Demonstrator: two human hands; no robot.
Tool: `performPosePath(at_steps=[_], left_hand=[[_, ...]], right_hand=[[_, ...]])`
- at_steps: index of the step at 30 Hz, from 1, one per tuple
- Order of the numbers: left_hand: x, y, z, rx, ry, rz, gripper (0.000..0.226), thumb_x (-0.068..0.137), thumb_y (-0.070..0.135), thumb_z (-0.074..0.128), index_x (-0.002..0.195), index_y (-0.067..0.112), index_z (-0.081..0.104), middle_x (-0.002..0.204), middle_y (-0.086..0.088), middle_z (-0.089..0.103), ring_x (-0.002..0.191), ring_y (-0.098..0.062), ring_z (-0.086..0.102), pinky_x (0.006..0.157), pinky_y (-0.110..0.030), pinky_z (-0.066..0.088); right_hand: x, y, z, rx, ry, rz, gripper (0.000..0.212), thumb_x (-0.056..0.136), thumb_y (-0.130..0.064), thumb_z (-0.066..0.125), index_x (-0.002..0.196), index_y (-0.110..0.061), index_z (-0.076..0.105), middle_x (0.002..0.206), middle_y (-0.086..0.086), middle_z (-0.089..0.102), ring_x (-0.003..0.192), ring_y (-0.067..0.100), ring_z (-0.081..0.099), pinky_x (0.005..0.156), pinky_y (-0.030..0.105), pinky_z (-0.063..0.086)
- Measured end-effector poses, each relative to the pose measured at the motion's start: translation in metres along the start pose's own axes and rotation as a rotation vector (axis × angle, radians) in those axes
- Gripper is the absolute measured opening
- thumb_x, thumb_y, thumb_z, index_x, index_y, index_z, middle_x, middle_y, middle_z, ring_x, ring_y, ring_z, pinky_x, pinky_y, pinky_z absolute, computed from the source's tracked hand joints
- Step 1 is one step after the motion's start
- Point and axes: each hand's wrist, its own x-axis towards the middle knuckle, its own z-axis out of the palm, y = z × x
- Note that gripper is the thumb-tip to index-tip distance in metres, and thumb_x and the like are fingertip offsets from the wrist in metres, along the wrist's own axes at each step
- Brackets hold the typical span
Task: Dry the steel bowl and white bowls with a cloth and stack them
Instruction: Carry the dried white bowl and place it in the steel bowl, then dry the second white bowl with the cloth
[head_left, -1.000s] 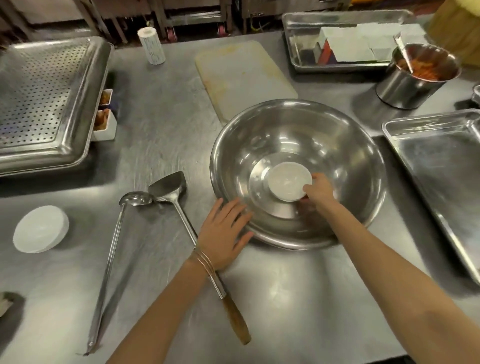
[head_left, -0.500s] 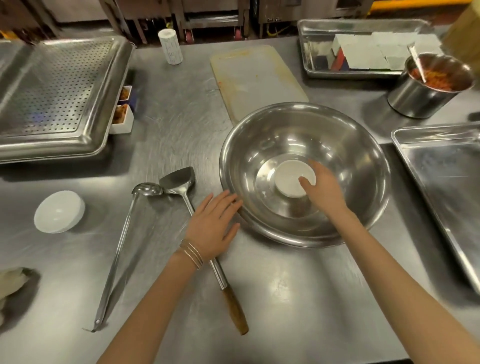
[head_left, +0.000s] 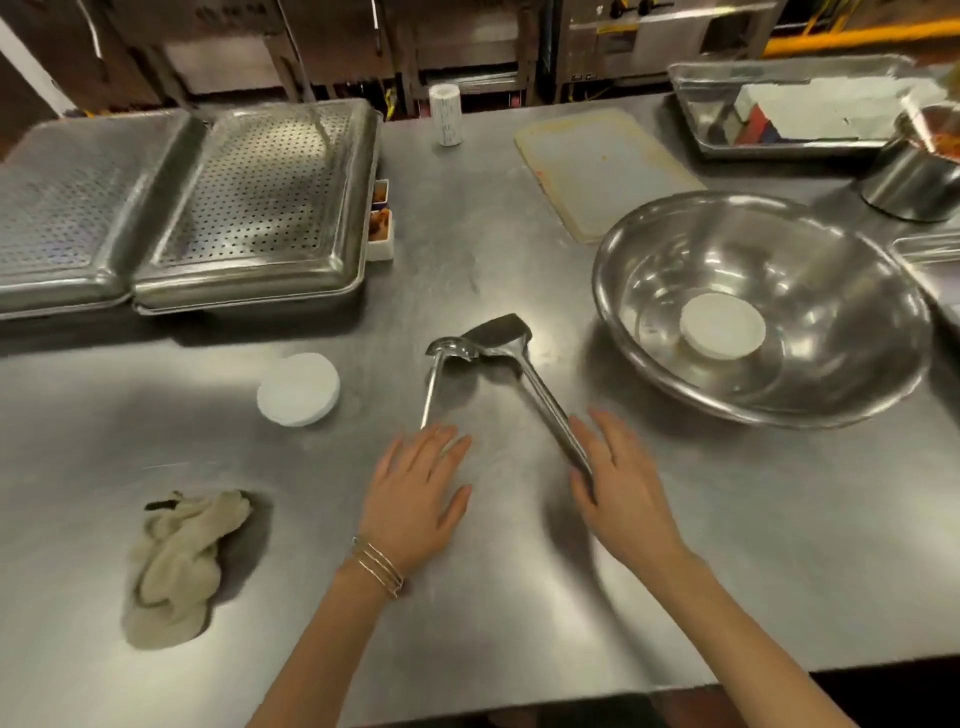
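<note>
The steel bowl (head_left: 831, 291) sits near the desk's (head_left: 519, 597) right edge, the crumpled cloth (head_left: 176, 561) front-left. Left hand (head_left: 415, 499) and right hand (head_left: 618, 483) spread flat, empty, front centre. 1 white bowl (head_left: 723, 333) lies inside the steel bowl, the 2nd white bowl (head_left: 298, 388) left of centre.

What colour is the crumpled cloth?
The cloth is beige to off-white; clearest in the head view.

Ladle (head_left: 451, 349) touching spatula (head_left: 498, 332); perforated trays (head_left: 249, 208) far left; cutting board (head_left: 602, 171) behind.
</note>
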Motion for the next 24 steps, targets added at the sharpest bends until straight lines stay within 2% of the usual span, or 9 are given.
performPosePath(at_steps=[3, 6, 11, 13, 16, 20, 24], left_hand=[[-0.049, -0.05, -0.019, 0.007, -0.034, 0.0, 0.045, 0.093, 0.042, 0.031, 0.126, 0.017, 0.05, 0.125, -0.007, 0.058, 0.118, -0.024, 0.046, 0.1, -0.043, 0.031], [-0.086, -0.094, -0.037, 0.034, -0.072, -0.021, 0.045, 0.086, 0.039, 0.039, 0.125, 0.018, 0.046, 0.124, -0.009, 0.059, 0.118, -0.024, 0.044, 0.1, -0.042, 0.03], [-0.123, -0.134, -0.054, 0.058, -0.068, -0.088, 0.046, 0.088, 0.037, 0.038, 0.126, 0.015, 0.052, 0.127, -0.006, 0.056, 0.122, -0.024, 0.045, 0.104, -0.043, 0.029], [-0.133, -0.142, -0.054, 0.046, -0.076, -0.15, 0.048, 0.094, 0.04, 0.029, 0.125, 0.015, 0.055, 0.126, -0.006, 0.057, 0.123, -0.025, 0.047, 0.104, -0.043, 0.029], [-0.141, -0.145, -0.05, 0.023, -0.102, -0.223, 0.061, 0.097, 0.046, 0.012, 0.122, 0.013, 0.057, 0.125, -0.006, 0.058, 0.121, -0.026, 0.049, 0.104, -0.042, 0.029], [-0.153, -0.159, -0.041, 0.005, -0.107, -0.285, 0.046, 0.091, 0.04, 0.034, 0.124, 0.016, 0.054, 0.126, -0.005, 0.057, 0.121, -0.025, 0.049, 0.103, -0.042, 0.032], [-0.159, -0.195, -0.036, 0.044, -0.193, -0.289, 0.046, 0.09, 0.041, 0.036, 0.127, 0.02, 0.053, 0.132, 0.0, 0.053, 0.125, -0.022, 0.046, 0.103, -0.043, 0.034]], right_hand=[[-0.011, -0.056, 0.02, 0.037, -0.02, -0.003, 0.045, 0.082, -0.018, 0.058, 0.124, -0.005, 0.054, 0.128, 0.022, 0.054, 0.114, 0.04, 0.055, 0.091, 0.054, 0.048], [-0.009, -0.1, 0.028, 0.049, 0.009, -0.043, 0.053, 0.075, -0.008, 0.072, 0.125, -0.004, 0.055, 0.128, 0.022, 0.054, 0.115, 0.04, 0.055, 0.091, 0.055, 0.047], [0.0, -0.152, 0.04, 0.07, 0.046, -0.105, 0.047, 0.08, -0.01, 0.065, 0.125, -0.004, 0.054, 0.127, 0.022, 0.054, 0.114, 0.039, 0.055, 0.093, 0.048, 0.045], [0.0, -0.163, 0.052, 0.072, 0.031, -0.145, 0.046, 0.081, -0.013, 0.061, 0.125, -0.005, 0.052, 0.125, 0.021, 0.055, 0.109, 0.038, 0.057, 0.089, 0.044, 0.048], [-0.002, -0.169, 0.074, 0.084, -0.053, -0.167, 0.053, 0.076, -0.006, 0.07, 0.126, -0.005, 0.053, 0.126, 0.022, 0.055, 0.108, 0.038, 0.058, 0.088, 0.044, 0.049], [0.004, -0.173, 0.096, 0.094, -0.162, -0.212, 0.055, 0.076, -0.007, 0.069, 0.128, -0.005, 0.051, 0.128, 0.022, 0.053, 0.112, 0.039, 0.056, 0.092, 0.044, 0.047], [0.034, -0.187, 0.111, 0.106, -0.2, -0.201, 0.051, 0.086, -0.01, 0.058, 0.135, -0.005, 0.044, 0.134, 0.021, 0.048, 0.118, 0.037, 0.05, 0.097, 0.042, 0.043]])
